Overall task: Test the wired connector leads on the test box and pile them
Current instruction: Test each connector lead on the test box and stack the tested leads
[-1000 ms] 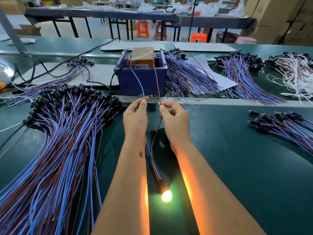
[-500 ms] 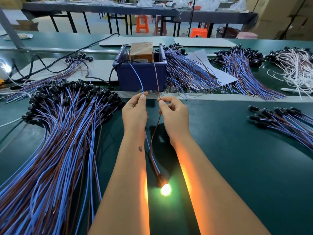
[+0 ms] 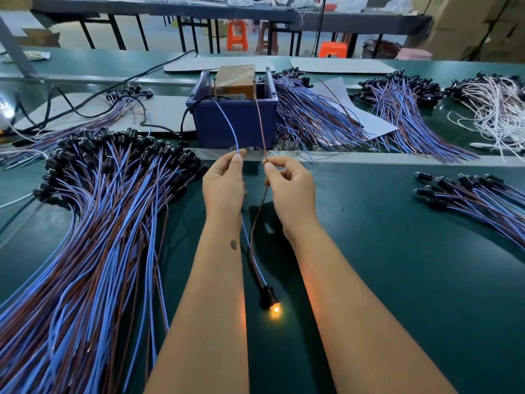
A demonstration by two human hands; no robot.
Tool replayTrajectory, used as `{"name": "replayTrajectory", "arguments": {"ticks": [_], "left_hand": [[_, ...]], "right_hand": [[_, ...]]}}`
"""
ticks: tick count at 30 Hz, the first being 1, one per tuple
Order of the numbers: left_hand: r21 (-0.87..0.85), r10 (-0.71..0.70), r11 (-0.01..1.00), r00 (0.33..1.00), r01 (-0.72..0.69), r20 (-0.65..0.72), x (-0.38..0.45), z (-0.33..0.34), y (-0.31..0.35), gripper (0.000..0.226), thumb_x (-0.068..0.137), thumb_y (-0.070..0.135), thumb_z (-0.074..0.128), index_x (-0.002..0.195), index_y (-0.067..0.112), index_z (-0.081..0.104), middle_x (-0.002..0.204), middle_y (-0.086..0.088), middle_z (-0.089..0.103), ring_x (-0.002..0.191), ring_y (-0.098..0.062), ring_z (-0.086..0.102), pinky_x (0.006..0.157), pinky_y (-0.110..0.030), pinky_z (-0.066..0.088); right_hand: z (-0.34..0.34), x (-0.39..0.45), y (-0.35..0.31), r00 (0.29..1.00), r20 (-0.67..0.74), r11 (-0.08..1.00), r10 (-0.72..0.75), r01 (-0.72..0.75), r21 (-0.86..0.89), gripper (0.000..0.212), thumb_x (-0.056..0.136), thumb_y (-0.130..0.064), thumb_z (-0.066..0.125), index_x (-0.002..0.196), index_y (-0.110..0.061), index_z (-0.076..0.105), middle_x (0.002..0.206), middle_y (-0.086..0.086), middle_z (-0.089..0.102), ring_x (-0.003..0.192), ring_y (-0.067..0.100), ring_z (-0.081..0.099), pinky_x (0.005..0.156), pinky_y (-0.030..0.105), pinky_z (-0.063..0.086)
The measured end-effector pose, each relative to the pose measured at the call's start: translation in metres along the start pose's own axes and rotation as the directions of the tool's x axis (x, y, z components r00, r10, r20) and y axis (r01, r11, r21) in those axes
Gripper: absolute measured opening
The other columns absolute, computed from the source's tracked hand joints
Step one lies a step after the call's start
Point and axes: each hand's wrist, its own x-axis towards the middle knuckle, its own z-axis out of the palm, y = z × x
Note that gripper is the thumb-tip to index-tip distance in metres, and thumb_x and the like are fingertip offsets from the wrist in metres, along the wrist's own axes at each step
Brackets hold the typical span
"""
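Room lies open on the green table (image 3: 397, 251) to the right of the forearms, between them and a small pile (image 3: 477, 200) near the right edge; the left side is crowded by a big pile (image 3: 93, 237) of blue-and-brown leads running off the near edge. Left hand (image 3: 224, 186) pinches the blue wire (image 3: 228, 123) between thumb and fingertip; right hand (image 3: 292, 189), fingers curled, pinches the brown wire (image 3: 260, 123). Both wires rise to the test box (image 3: 235, 81) in a blue bin (image 3: 235, 123) at mid-table. Their lamp (image 3: 274, 311) glows orange on the table between the forearms. Contacts on the box are too small to make out.
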Motion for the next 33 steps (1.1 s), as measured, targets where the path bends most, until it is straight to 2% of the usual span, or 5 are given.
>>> {"name": "replayTrajectory", "arguments": {"ticks": [15, 20, 24, 29, 33], "left_hand": [[-0.082, 0.049, 0.996, 0.979, -0.033, 0.197, -0.007, -0.001, 0.0, 0.026, 0.098, 0.023, 0.057, 0.079, 0.019, 0.074, 0.076, -0.002, 0.069, 0.074, -0.019, 0.063, 0.066, -0.026, 0.051], [-0.154, 0.014, 0.988, 0.993, 0.004, 0.116, -0.004, -0.009, 0.005, 0.023, 0.1, 0.023, 0.054, 0.085, 0.017, 0.072, 0.049, 0.009, 0.036, 0.042, -0.006, 0.032, 0.04, -0.018, 0.029], [-0.294, -0.03, 0.955, 0.998, 0.046, 0.059, -0.003, -0.013, 0.009, 0.014, 0.098, 0.021, 0.059, 0.09, 0.017, 0.07, 0.054, 0.007, 0.041, 0.037, -0.004, 0.031, 0.037, -0.016, 0.025], [-0.399, -0.047, 0.914, 0.996, 0.075, 0.079, -0.001, -0.014, 0.009, 0.015, 0.097, 0.018, 0.061, 0.083, 0.015, 0.062, 0.059, 0.004, 0.056, 0.049, -0.006, 0.054, 0.049, -0.017, 0.045], [-0.362, -0.012, 0.931, 0.995, 0.048, 0.101, 0.001, -0.011, 0.004, 0.012, 0.095, 0.015, 0.063, 0.084, 0.02, 0.064, 0.065, 0.008, 0.066, 0.058, -0.003, 0.063, 0.052, -0.014, 0.047]], "right_hand": [[0.003, -0.008, -0.008, 0.979, 0.189, 0.992, -0.082, 0.062, 0.109, 0.002, 0.086, -0.002, 0.069, 0.085, -0.001, 0.068, 0.07, 0.013, 0.067, 0.063, 0.012, 0.062, 0.061, 0.027, 0.053], [-0.006, -0.004, -0.005, 0.964, 0.262, 0.998, -0.052, 0.038, 0.058, 0.014, 0.089, -0.001, 0.063, 0.088, -0.015, 0.062, 0.069, 0.006, 0.061, 0.057, 0.011, 0.048, 0.059, 0.025, 0.042], [-0.006, -0.007, -0.001, 0.907, 0.416, 0.97, -0.066, 0.157, -0.187, 0.031, 0.076, -0.006, 0.078, 0.083, -0.022, 0.051, 0.072, -0.003, 0.057, 0.056, 0.005, 0.041, 0.06, 0.02, 0.039], [-0.008, -0.006, -0.005, 0.915, 0.4, 0.985, -0.048, -0.022, 0.169, 0.02, 0.084, -0.016, 0.075, 0.089, -0.017, 0.055, 0.079, 0.004, 0.06, 0.064, 0.009, 0.052, 0.062, 0.021, 0.044], [-0.018, 0.002, -0.007, 0.96, 0.28, 0.792, -0.006, -0.167, 0.588, 0.016, 0.1, -0.027, 0.049, 0.106, -0.017, 0.061, 0.075, 0.002, 0.07, 0.058, 0.013, 0.062, 0.062, 0.024, 0.051]]}}
